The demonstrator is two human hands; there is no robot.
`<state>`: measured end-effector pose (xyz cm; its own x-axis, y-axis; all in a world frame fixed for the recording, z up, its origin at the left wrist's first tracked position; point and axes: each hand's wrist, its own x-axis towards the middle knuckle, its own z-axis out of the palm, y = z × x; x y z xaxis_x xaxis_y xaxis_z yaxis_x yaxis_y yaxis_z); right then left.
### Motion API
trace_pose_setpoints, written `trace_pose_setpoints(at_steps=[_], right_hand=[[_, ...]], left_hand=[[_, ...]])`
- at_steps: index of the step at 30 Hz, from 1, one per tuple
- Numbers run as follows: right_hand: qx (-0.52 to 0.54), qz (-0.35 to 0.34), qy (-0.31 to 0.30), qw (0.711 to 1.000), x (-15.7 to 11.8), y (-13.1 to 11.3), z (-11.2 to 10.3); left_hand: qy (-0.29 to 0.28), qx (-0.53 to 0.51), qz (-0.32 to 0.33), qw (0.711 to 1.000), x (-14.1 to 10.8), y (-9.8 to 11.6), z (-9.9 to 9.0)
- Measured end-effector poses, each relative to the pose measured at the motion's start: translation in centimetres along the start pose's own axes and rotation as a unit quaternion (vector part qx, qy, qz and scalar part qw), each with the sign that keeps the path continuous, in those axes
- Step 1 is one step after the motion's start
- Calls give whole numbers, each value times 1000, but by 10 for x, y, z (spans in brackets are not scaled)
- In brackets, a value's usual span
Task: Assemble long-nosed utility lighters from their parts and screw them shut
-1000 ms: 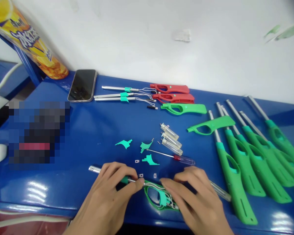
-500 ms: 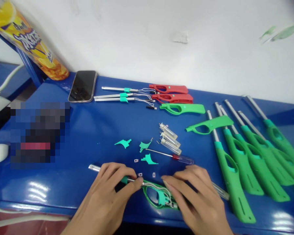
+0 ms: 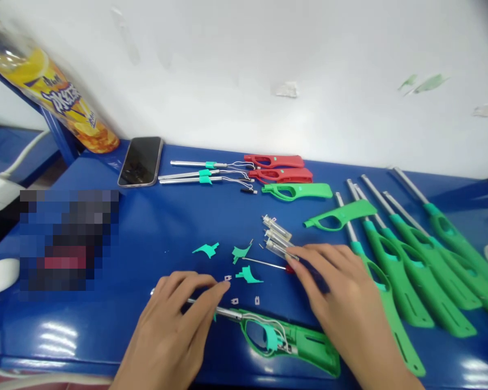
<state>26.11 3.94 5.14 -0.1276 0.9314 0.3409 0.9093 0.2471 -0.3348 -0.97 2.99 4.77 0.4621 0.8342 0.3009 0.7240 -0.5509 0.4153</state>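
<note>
Slantwise | green lighter (image 3: 305, 338) | tube (image 3: 230, 313) leftward, handle (image 3: 327, 360) rightward | left hand (image 3: 173, 325) at tube

The desk (image 3: 146, 227) was glossy blue, the wall (image 3: 236, 65) behind it white. Two handle shells (image 3: 282, 175) were red; another handle shell (image 3: 309, 190) and the assembled lighters (image 3: 435, 287) were green, the latter with silver tubes (image 3: 374, 192). Loose triggers (image 3: 250, 274) were turquoise. The bottle label (image 3: 63, 100) showed white lettering, edged dark purple, on yellow.
</note>
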Motion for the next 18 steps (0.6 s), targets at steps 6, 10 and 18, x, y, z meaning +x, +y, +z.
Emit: trace_pose_setpoints(at_steps=[6,10,18], right_hand=[[-32,13,-15,999,9,-2,8],[-48,13,6,999,13,-2,11],[-32,14,3,999,17,-2,11]], left_hand=[[20,0,1,1000,24,-6,7],[10,5,10,1000,30,-11,13],[-58,-6,4,998,25,-20,21]])
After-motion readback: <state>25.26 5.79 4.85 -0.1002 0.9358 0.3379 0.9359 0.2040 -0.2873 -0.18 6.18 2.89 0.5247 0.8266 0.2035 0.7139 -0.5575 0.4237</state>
